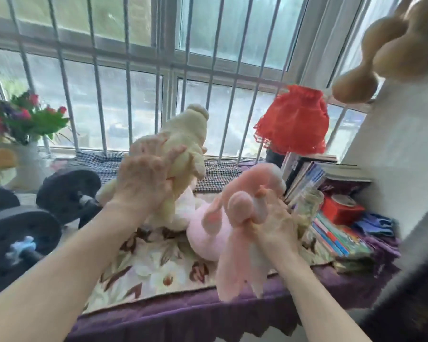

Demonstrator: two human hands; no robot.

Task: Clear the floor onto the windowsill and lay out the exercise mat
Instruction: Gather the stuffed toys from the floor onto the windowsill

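My left hand [143, 178] grips a cream plush toy [185, 134] around its body and holds it upright above the windowsill [183, 307]. My right hand [274, 223] is closed on a peach-pink plush toy [247, 193] whose long limbs hang down over the sill's front edge. A paler pink plush toy [205, 235] lies on the floral cloth [158, 265] between my hands. The sill carries a purple cover. No exercise mat is in view.
Two black dumbbells [67, 193] rest on the sill at left, beside a white vase of flowers [27, 164]. A red lamp [294, 122], stacked books [336, 238], a glass jar [307, 206] and a red box [341, 208] crowd the right. Window bars [131, 95] stand behind.
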